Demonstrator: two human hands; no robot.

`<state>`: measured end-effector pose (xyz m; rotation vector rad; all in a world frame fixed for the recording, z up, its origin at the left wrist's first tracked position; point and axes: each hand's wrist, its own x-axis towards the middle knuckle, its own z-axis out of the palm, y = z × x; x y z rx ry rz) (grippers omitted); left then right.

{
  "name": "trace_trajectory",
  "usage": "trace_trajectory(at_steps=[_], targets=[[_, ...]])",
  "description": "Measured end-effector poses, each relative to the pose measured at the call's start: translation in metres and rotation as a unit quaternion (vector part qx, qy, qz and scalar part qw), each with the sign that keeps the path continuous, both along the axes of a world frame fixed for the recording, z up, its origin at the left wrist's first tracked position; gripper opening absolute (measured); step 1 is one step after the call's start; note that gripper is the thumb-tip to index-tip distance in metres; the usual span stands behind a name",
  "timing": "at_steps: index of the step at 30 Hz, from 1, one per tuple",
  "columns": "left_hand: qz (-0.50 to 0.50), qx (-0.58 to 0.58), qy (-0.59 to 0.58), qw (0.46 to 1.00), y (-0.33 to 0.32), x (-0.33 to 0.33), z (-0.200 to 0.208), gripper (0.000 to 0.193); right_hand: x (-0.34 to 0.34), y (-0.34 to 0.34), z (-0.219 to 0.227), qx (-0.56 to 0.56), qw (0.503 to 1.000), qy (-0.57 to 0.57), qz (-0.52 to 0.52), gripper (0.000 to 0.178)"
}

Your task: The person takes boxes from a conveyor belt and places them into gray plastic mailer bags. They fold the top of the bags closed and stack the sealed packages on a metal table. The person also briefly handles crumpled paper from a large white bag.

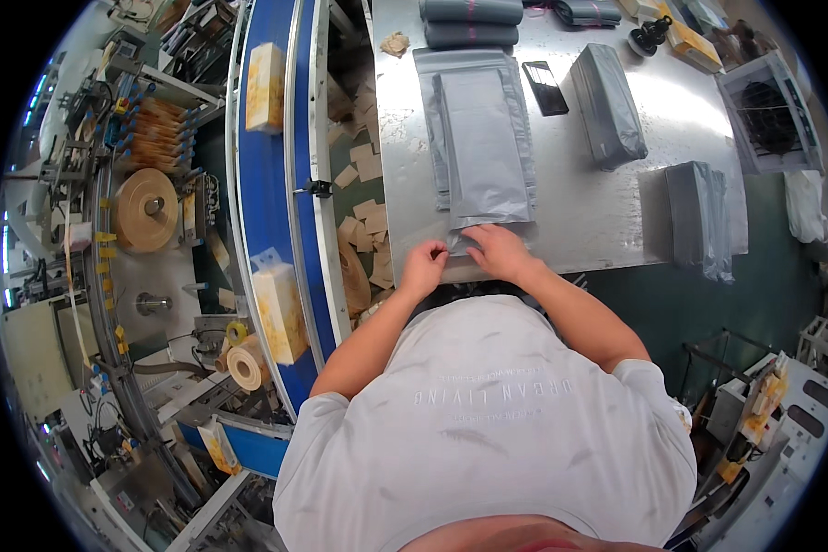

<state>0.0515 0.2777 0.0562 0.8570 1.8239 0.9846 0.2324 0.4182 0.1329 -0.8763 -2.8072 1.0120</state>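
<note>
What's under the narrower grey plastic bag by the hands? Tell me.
Wider grey plastic bags show along both sides, on the metal table; the narrower bag hides their middle, so anything lying there cannot be seen.

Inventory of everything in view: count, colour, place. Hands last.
table: 1, silver, centre-right
flat bag pile: 1, grey, table, nearest hands
bag bundles: 3+, grey, table's far edge
bag blocks: 2, grey, table's right
phone: 1, black, right of pile
knobbed object: 1, black, table's far right
conveyor: 1, blue belt, left of table
packs: several, white-yellow, conveyor and table's far right
card pieces: many, brown, between conveyor and table
rolls: 2+, brown, left
fan-like unit: 1, black, upper right
machinery: several, mixed, both sides
left hand: 1, bare, pile's near end
right hand: 1, bare, same end
</note>
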Motion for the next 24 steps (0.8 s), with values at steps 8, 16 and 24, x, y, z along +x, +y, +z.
trace_trajectory(at_steps=[8, 16, 24], targets=[[-0.078, 0.077, 0.124, 0.986, 0.008, -0.001, 0.014, 0.015, -0.016, -0.018, -0.015, -0.024, 0.996, 0.084, 0.004, 0.011], [-0.138, -0.014, 0.049, 0.989, 0.0, -0.011, 0.027, 0.021, 0.247, -0.07, -0.04, -0.172, 0.873, -0.442, -0.115, 0.02], [-0.357, 0.347, 0.481, 0.722, 0.045, -0.036, 0.061, 0.036, 0.215, 0.003, -0.01, 0.121, 0.985, -0.076, -0.099, 0.024]])
